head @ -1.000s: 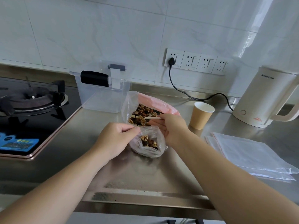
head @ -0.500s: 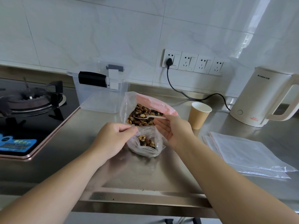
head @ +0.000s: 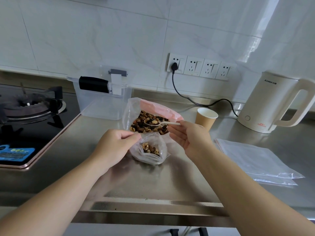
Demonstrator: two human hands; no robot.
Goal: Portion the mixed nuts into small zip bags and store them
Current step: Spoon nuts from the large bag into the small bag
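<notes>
A large clear bag (head: 132, 109) with a pink panel stands open on the steel counter, full of mixed nuts (head: 144, 123). In front of it sits a small zip bag (head: 153, 150) holding a few nuts. My left hand (head: 114, 147) pinches the small bag's left rim and holds its mouth open. My right hand (head: 189, 138) pinches the handle of a white plastic spoon (head: 163, 123). The spoon's bowl is over the nuts in the large bag and carries a few nuts.
A stack of empty zip bags (head: 255, 159) lies at the right. A paper cup (head: 205, 119) and a white kettle (head: 269, 103) stand behind them. An open clear plastic box (head: 102, 103) sits at the back left beside the gas hob (head: 30, 113).
My right hand has drawn back to the right and the spoon has come up out of the nuts with a few nuts on it. The left hand keeps its hold on the small bag.
</notes>
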